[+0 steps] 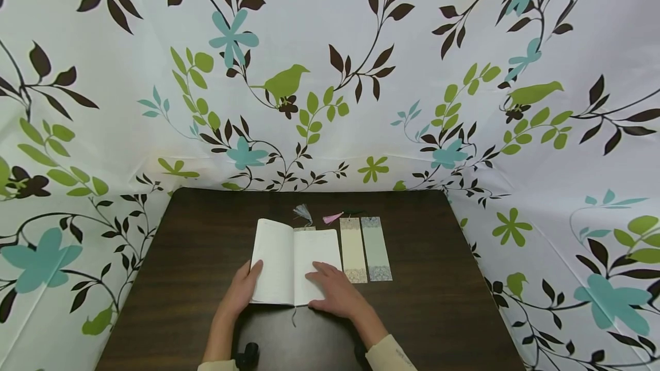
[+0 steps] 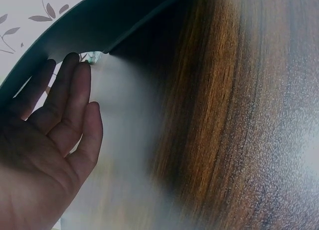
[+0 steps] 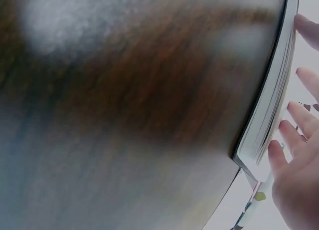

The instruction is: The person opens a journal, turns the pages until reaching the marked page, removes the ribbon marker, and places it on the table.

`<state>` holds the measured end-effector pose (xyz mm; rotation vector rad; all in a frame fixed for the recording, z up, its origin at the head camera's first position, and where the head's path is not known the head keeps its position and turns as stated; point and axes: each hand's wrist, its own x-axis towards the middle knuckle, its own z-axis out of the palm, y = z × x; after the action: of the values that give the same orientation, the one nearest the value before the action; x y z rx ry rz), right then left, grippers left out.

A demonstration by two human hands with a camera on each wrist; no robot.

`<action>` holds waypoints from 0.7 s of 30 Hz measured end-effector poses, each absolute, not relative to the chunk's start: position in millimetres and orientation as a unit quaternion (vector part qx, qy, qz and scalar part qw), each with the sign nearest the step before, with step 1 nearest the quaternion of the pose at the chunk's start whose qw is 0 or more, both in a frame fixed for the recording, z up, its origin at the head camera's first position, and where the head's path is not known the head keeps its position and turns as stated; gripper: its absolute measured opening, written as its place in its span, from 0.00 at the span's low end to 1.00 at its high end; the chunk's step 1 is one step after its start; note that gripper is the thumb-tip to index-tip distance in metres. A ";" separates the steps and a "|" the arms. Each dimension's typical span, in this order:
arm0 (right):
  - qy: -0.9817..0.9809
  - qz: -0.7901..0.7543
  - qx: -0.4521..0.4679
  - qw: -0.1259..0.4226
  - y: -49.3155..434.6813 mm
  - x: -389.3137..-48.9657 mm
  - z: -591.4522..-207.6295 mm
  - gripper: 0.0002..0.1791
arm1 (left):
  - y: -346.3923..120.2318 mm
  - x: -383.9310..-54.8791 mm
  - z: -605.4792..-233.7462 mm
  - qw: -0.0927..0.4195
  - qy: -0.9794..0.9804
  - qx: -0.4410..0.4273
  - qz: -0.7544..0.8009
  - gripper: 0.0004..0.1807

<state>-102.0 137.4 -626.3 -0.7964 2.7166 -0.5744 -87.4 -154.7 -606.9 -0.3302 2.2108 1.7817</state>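
One book (image 1: 274, 245) is sitting open over the counter (image 1: 428, 256), pages up. The left grip (image 1: 239, 291) is pinching its left edge between thumb and fingers, seemingly for support; the right grip (image 1: 337, 291) is spreading across the right page, grasping nothing, probably keeping it flat. Two bookmarks (image 1: 377, 251) are lying just rightward, seemingly within reach.

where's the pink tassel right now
In the head view, the pink tassel lies on the table beyond the open notebook, right of the grey-blue tassel and just left of the top of the cream bookmark.
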 end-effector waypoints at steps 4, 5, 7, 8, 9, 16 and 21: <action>0.930 -0.206 -0.276 0.128 138.1 -102.9 -626.2 0.32 | -155.2 -88.3 -606.6 0.143 0.766 -0.114 0.617 0.37; 0.929 -0.207 -0.278 0.127 138.2 -103.4 -626.2 0.31 | -155.3 -88.6 -606.6 0.142 0.767 -0.115 0.616 0.38; 0.929 -0.202 -0.285 0.122 138.6 -104.5 -626.5 0.30 | -156.1 -88.9 -607.4 0.144 0.768 -0.116 0.613 0.38; 0.929 -0.200 -0.287 0.120 138.7 -104.8 -626.6 0.29 | -156.4 -88.9 -607.6 0.145 0.770 -0.115 0.610 0.39; 0.929 -0.196 -0.291 0.118 138.8 -105.1 -626.7 0.29 | -156.8 -89.2 -607.9 0.145 0.771 -0.116 0.609 0.39; 0.924 -0.149 -0.349 0.056 142.6 -100.6 -630.7 0.18 | -156.9 -89.9 -609.8 0.146 0.771 -0.112 0.610 0.38; 0.895 -0.074 -0.436 -0.052 150.1 -97.1 -635.9 0.05 | -156.1 -90.6 -609.9 0.141 0.767 -0.111 0.616 0.36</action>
<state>-97.1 150.1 -635.9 -1.4171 2.9109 -0.2414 -90.6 -156.1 -609.9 -0.3193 2.2144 1.7803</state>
